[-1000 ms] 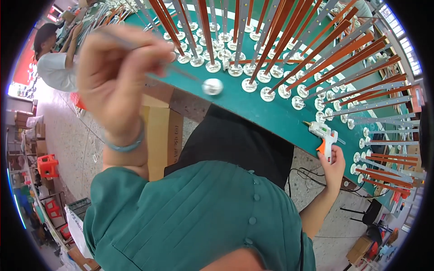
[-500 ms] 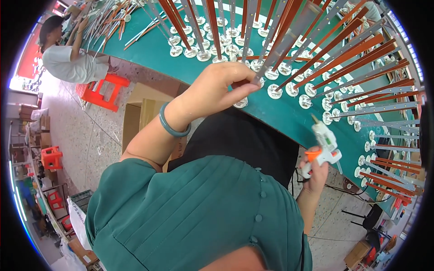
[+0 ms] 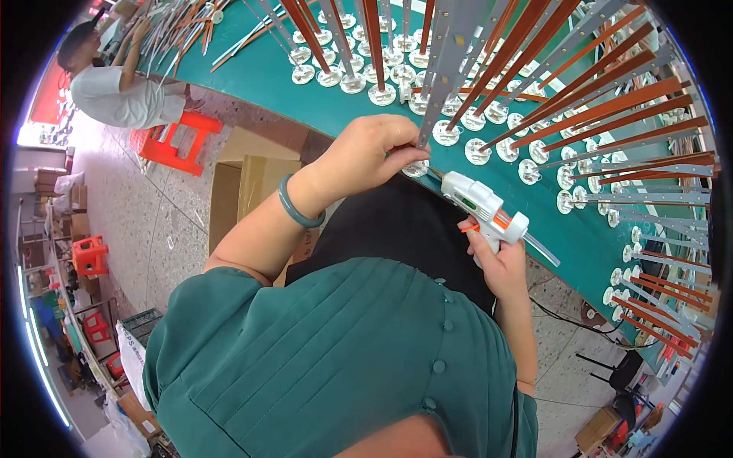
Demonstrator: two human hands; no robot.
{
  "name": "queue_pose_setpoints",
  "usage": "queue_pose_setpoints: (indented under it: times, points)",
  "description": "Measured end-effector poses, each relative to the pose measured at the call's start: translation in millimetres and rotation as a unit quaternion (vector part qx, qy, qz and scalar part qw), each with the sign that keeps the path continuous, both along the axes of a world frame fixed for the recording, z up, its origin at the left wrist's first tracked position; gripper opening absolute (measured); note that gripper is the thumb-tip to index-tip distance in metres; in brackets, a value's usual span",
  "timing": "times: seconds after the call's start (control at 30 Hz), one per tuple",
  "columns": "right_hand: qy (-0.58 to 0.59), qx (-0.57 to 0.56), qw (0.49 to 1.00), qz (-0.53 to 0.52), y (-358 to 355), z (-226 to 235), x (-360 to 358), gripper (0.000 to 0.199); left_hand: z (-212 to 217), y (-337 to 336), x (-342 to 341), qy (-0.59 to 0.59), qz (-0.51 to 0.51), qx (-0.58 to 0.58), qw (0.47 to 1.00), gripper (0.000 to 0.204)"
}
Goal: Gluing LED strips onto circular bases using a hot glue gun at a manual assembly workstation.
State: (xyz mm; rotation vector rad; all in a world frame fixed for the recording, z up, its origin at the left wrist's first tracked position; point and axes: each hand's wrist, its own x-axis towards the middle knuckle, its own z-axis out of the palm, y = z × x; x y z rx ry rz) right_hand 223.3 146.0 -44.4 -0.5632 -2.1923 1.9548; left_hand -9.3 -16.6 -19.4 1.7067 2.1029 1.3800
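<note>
My left hand (image 3: pixel 380 151), with a grey-green bangle on its wrist, pinches the lower end of a grey metal strip (image 3: pixel 441 80) dotted with small LEDs. The strip rises upright, tilted slightly right. Just below these fingers, near the table edge, is a round white base (image 3: pixel 416 169); whether the strip touches it is hidden. In my right hand (image 3: pixel 500 263) is a white and orange hot glue gun (image 3: pixel 475 200), a clear glue stick jutting from its back. Its nozzle points left and ends close beside that base, at the strip's foot.
Many similar strips, grey and brown (image 3: pixel 546 95), stand on round white bases across the green table (image 3: pixel 267 91). An open cardboard box (image 3: pixel 229 195) is left of my lap. At far left, a person (image 3: pixel 114 95) handles strips beside a red stool (image 3: pixel 179 145). A black cable (image 3: pixel 573 317) hangs at right.
My right hand has brought the glue gun left and up, from the table's right side to the base by my left fingers. My left hand shifted slightly left and down, still pinching the strip.
</note>
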Motion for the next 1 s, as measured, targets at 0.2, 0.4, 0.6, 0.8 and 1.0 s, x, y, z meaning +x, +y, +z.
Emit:
queue_pose_setpoints:
  times: [0.2,0.4,0.6,0.8,1.0]
  points:
    - [-0.001,0.038,0.999,-0.013,-6.2,-1.1,-13.0,0.025,-0.4,-0.5,-3.2,0.020,-0.001,-0.014,1.000,0.007]
    - [0.009,0.077,0.997,0.006,-5.7,-5.1,-17.5,0.026,-1.1,0.6,-5.1,0.014,-0.006,-0.017,1.000,0.007]
    - [0.023,0.120,0.992,0.010,-5.0,-12.3,-19.8,0.025,-1.5,0.4,-3.6,0.005,-0.005,-0.006,1.000,0.010]
    - [0.038,0.132,0.991,-0.005,-7.2,-11.5,-19.1,0.023,-0.7,-0.5,-4.2,0.012,-0.007,-0.006,1.000,0.009]
    - [0.012,0.115,0.993,-0.003,-6.2,-7.8,-18.2,0.021,0.7,-0.1,-1.3,0.006,-0.009,-0.015,1.000,0.006]
